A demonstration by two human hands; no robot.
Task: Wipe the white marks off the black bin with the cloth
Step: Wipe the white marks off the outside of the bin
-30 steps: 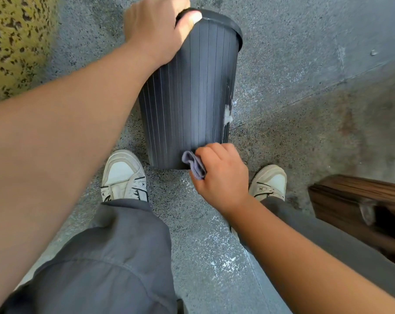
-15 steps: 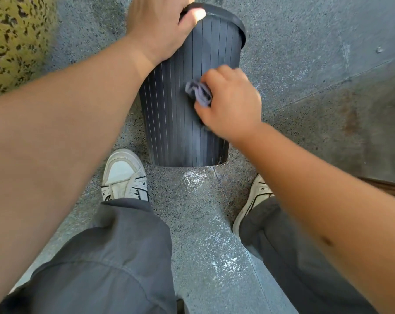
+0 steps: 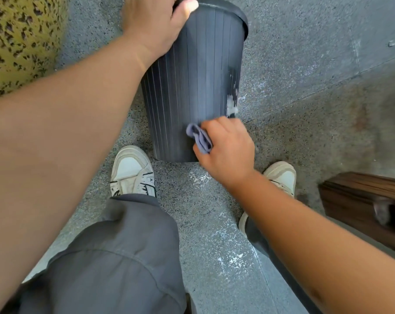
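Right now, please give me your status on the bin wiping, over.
Left hand grips bin rim. Right hand presses purple cloth low on black ribbed bin. White marks remain on right side. Nothing in the way.

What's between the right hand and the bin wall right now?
The cloth, bunched in the right hand and pressed against the bin low on its wall. The head view shows it; the white marks sit just above, uncovered.
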